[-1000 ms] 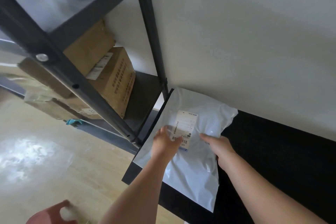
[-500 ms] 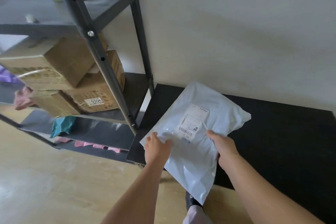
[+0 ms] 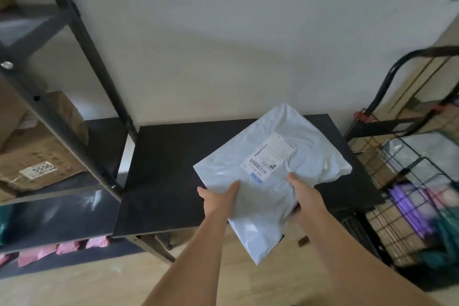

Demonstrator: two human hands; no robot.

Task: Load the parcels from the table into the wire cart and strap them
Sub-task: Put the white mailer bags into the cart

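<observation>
Parcel (image 3: 269,196): a limp white poly bag, label (image 3: 270,156) up, held clear above the near right part of the table (image 3: 173,176). Its near corner hangs past the table edge.

Left hand (image 3: 218,196) pinches the left edge, thumb on top, fingers hidden beneath. Right hand (image 3: 301,191) clamps the right side the same way.

Judgement: two hands are used because the bag would sag or fold if held by one edge.

Cart (image 3: 380,166) stands just right of the table and holds a white bag (image 3: 422,149) and a purple parcel (image 3: 407,204).

Judgement: the cart's wire wall lies between parcel and load, so the parcel must go up and over. The handle (image 3: 387,77) rises at the far side, out of that path.

Rack (image 3: 82,97) with boxes (image 3: 37,156) stands left, well apart from the parcel.
</observation>
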